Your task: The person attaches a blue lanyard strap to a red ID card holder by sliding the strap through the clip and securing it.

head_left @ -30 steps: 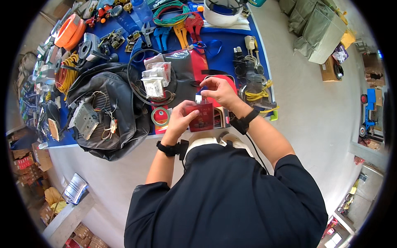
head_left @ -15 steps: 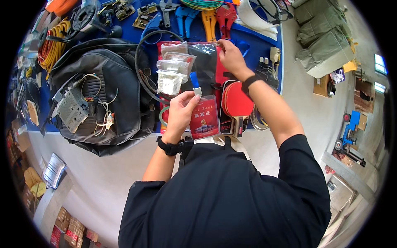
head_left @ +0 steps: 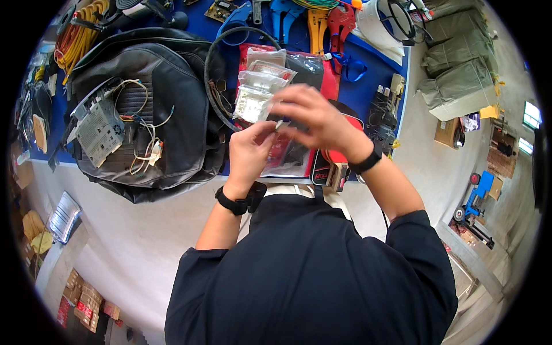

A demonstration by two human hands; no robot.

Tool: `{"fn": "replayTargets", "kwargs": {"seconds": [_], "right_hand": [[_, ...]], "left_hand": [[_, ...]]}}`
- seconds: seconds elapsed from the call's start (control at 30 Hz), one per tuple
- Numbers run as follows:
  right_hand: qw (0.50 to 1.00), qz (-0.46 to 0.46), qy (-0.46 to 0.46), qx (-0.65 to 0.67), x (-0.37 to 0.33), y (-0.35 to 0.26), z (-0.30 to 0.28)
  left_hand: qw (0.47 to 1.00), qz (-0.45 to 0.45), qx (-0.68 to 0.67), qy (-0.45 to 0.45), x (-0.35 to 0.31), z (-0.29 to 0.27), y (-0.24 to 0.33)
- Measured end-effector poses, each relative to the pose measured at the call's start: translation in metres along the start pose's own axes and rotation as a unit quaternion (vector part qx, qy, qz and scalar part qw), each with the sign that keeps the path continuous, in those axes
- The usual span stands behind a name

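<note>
My left hand (head_left: 251, 150) is closed in a pinch on the small metal clip (head_left: 280, 125) of a badge. The badge, a red card in a clear sleeve (head_left: 276, 156), hangs below the fingers, partly covered by my hands. My right hand (head_left: 325, 123) hovers just right of the clip, blurred, with fingers and thumb apart and nothing visible in them. Beneath lie a red and black pouch (head_left: 310, 66) and clear bags of small parts (head_left: 253, 103). Beyond my right hand rests a blue lanyard (head_left: 355, 68). A red table tennis bat (head_left: 339, 168) is partly hidden under my right wrist.
A black backpack (head_left: 178, 109) with a metal board (head_left: 99, 135) and wires on it takes up the left. A black hose loop (head_left: 208, 75) stands beside it. Pipe cutters (head_left: 340, 26) and a white bucket (head_left: 382, 23) line the back. Black adapters (head_left: 379, 112) lie at right.
My right hand has come from the pouch's upper right corner toward my left hand, its fingers spreading. The blue strap piece at the badge clip no longer shows. The view has shifted slightly.
</note>
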State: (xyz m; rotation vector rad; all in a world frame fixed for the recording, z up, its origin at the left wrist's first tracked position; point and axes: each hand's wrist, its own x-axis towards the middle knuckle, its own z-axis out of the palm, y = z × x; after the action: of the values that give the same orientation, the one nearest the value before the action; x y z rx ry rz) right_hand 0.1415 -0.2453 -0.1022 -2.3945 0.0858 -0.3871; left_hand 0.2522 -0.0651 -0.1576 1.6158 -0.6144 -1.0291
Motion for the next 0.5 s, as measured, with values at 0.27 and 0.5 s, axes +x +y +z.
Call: {"fn": "replayTargets", "kwargs": {"seconds": [0.27, 0.5], "right_hand": [[0.984, -0.011, 0.118, -0.135, -0.044, -0.071, -0.027], [0.951, -0.069, 0.236, -0.189, -0.080, -0.133, -0.051]], "left_hand": [[0.863, 0.422, 0.248, 0.124, -0.025, 0.015, 0.065], [0.743, 0.560, 0.338, 0.145, -0.080, 0.025, 0.107]]}}
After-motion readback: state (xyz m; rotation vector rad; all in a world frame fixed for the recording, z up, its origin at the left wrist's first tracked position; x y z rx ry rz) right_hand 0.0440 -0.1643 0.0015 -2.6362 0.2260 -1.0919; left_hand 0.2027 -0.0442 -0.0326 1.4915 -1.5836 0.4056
